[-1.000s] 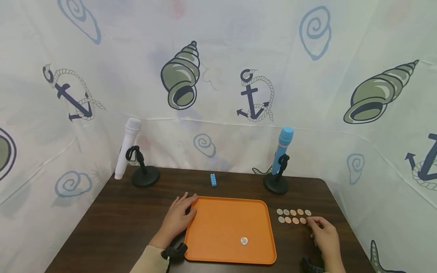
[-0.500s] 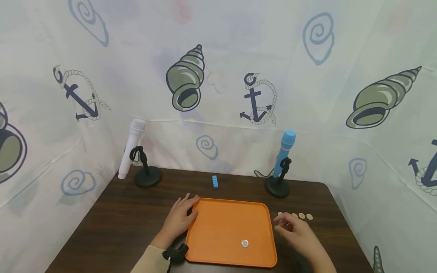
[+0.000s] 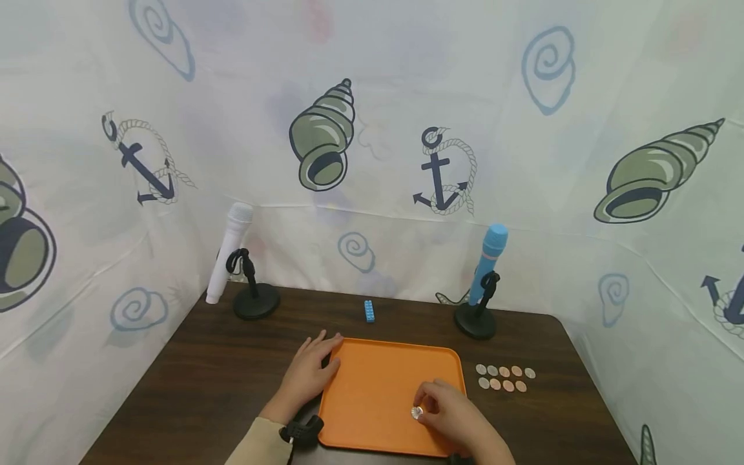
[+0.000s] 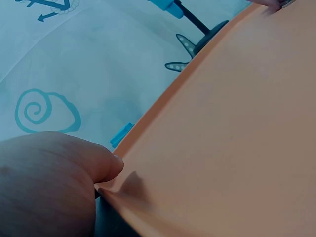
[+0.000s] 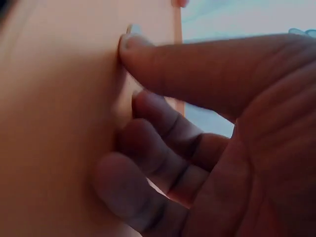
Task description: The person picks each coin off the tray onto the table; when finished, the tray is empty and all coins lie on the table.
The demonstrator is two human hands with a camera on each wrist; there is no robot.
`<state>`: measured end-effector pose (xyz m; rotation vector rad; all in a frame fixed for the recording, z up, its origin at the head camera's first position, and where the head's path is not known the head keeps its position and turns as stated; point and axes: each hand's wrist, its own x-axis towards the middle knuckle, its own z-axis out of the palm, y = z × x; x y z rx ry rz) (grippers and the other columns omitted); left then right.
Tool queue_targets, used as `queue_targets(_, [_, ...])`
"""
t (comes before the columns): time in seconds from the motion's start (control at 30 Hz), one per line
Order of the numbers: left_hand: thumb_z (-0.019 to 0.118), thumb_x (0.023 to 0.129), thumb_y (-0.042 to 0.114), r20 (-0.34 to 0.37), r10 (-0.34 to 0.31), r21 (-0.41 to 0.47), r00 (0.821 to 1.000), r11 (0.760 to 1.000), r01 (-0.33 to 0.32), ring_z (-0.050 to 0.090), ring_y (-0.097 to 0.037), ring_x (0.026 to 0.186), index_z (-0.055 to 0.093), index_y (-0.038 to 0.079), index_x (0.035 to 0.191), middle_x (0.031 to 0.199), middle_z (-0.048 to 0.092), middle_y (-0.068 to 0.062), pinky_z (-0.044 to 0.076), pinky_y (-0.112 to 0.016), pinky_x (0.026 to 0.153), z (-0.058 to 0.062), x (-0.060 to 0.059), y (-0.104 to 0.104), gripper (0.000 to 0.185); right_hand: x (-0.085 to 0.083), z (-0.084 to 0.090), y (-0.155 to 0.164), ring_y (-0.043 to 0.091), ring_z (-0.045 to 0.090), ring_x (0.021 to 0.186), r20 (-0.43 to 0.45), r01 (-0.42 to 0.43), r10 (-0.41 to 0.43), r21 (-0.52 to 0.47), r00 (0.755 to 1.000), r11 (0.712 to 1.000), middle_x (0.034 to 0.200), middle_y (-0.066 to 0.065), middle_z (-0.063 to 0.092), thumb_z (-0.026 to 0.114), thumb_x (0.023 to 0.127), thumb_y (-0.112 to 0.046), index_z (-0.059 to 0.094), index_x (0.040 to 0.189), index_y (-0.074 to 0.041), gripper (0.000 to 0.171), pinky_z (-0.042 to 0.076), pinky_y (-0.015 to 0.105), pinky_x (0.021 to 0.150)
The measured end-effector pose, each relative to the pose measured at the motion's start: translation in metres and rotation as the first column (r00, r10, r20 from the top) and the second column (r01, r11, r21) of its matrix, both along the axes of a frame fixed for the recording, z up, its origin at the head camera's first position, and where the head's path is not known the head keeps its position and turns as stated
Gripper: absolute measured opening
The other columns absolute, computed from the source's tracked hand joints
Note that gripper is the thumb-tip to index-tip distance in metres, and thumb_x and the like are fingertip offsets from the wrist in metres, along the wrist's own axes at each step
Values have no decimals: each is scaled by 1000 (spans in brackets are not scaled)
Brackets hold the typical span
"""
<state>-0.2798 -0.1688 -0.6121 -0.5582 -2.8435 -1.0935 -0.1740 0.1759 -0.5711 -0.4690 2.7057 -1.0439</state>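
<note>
We're at the worktop. Orange tray sits centre, our left hand resting flat with fingers spread on its 9 o'clock edge, steadying it. Two mics on stands at 11 and 1 o'clock, blue brick at 12. Our right hand is over the tray's near-right area, fingers curled, fingertip on one silver coin; we can't tell whether that grip pinches it or just presses it down. Nine coins lie in two rows on the worktop at 3 o'clock of the tray, just beside it. Our read: one coin in, nine left, so early on.
</note>
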Motion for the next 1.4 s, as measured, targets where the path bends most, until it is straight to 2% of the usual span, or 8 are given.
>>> queue_targets(0.17, [72,107,28,-26,1,0,1000,1000,-1,36,-32,166,61,19,158,165,57,0,17,-63,138,0,1,1,53,-2,-9,6,5,52,79,74,4,6,-140,997,990,95,3,59,84,96,-17,72,103,-16,14,44,23,68])
queue_targets(0.4, [73,107,25,-46,1,-2,999,1000,-1,37,-35,165,61,17,158,165,57,-2,18,-65,137,-1,2,1,53,-7,-11,19,10,58,82,210,-9,87,-346,974,938,96,9,65,77,98,-8,68,102,3,14,48,20,71])
queue_targets(0.63, [72,107,27,-22,8,-11,1000,1000,-8,35,-33,166,60,17,159,166,56,0,16,-64,138,2,3,1,54,-11,-17,23,7,59,78,209,-11,88,-346,974,938,97,3,68,79,98,-12,72,99,-6,9,50,20,67])
queue_targets(0.87, [73,107,27,-18,9,-13,1000,1000,-10,35,-32,166,60,19,158,166,56,0,16,-63,138,3,3,2,54,-10,-22,23,5,55,63,240,51,53,-406,969,912,92,6,71,78,101,-17,71,105,-7,13,48,19,55])
queue_targets(1.07, [73,107,27,-22,4,-20,1000,1000,-4,36,-33,166,60,17,158,166,56,-1,17,-63,138,2,3,3,54,-9,-21,22,5,54,63,266,50,71,-422,961,905,92,7,72,76,103,-16,78,113,-7,13,48,18,55])
queue_targets(1.23, [73,107,28,-22,8,-28,1000,1000,-9,36,-32,166,60,18,158,166,56,0,17,-62,138,2,2,3,54,-9,-21,26,5,56,71,282,37,91,-417,955,908,100,3,73,76,103,-19,81,109,-9,13,49,19,60])
queue_targets(1.33, [73,106,28,-21,14,-33,1000,999,-14,36,-32,166,60,19,159,166,56,0,17,-62,138,2,2,3,55,-10,-23,33,6,58,71,271,23,118,-466,955,885,101,3,72,75,104,-19,78,111,-7,14,51,20,59])
queue_targets(1.4, [73,107,28,-13,15,-35,1000,999,-15,35,-32,166,60,19,159,166,55,1,16,-62,139,3,2,3,55,-9,-26,42,7,59,69,274,36,139,-549,952,835,99,3,69,72,106,-16,73,116,-3,16,52,19,56])
